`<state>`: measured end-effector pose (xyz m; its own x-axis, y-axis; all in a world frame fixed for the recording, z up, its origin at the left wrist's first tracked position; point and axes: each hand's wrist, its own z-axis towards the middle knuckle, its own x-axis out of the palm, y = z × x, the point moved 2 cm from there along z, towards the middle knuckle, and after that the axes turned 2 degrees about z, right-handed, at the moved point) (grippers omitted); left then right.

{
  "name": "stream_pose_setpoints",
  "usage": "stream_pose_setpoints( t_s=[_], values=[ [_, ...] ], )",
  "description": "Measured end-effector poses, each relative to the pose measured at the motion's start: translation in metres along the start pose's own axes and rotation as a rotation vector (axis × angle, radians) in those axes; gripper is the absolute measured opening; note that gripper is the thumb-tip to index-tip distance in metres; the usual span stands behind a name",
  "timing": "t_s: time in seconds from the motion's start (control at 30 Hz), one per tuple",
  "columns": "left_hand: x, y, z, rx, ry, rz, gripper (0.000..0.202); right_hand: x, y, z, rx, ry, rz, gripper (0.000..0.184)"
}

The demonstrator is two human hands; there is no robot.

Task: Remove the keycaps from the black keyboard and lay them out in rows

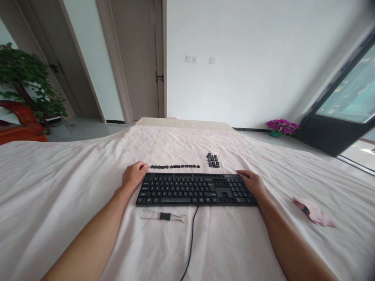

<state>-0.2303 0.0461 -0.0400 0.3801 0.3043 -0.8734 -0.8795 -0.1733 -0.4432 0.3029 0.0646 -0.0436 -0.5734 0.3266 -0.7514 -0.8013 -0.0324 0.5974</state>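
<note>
A black keyboard (181, 200) lies on the cloth in front of me, with keycaps gone from its top row and from the block left of the number pad. My left hand (134, 173) rests by its upper left corner, fingers curled; whether anything is inside them is hidden. Over the upper right end lies my right hand (252, 182), fingers stretched out, touching the keyboard's edge. Beyond the keyboard runs a row of loose black keycaps (182, 166), with a small cluster of keycaps (213, 160) to its right. A wire keycap puller (165, 216) with a black grip lies nearer me.
The keyboard's black cable (191, 238) runs towards me. On the right lies a crumpled pink cloth (315, 212). A pale flowered cloth (73, 168) with folds covers the surface. Beyond stand purple flowers (281, 126), a leafy plant (26, 78) and a red wooden chair (22, 121).
</note>
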Motion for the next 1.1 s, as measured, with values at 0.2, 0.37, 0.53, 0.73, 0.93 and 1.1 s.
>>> stream_pose_setpoints(
  t_s=[0.2,0.37,0.53,0.73,0.93,1.1],
  values=[
    [0.0,-0.001,-0.001,-0.011,0.013,-0.005,0.034,-0.001,0.001,-0.001,0.011,0.005,0.006,0.036],
    [0.0,-0.001,-0.001,-0.009,0.005,-0.004,0.034,-0.001,0.001,-0.001,0.009,-0.001,0.008,0.036],
    [-0.002,-0.002,-0.002,-0.005,-0.001,-0.01,0.033,-0.001,0.003,-0.001,0.006,-0.013,0.014,0.036],
    [-0.008,-0.007,-0.007,-0.023,-0.001,-0.015,0.029,-0.004,-0.005,0.001,0.038,-0.087,0.063,0.037],
    [-0.007,-0.006,-0.007,-0.006,-0.013,-0.023,0.031,-0.019,0.042,-0.001,-0.06,-0.263,0.11,0.032],
    [-0.008,-0.006,-0.007,-0.005,-0.018,-0.042,0.031,-0.014,0.163,-0.05,-0.468,0.035,0.323,0.021]
  ],
)
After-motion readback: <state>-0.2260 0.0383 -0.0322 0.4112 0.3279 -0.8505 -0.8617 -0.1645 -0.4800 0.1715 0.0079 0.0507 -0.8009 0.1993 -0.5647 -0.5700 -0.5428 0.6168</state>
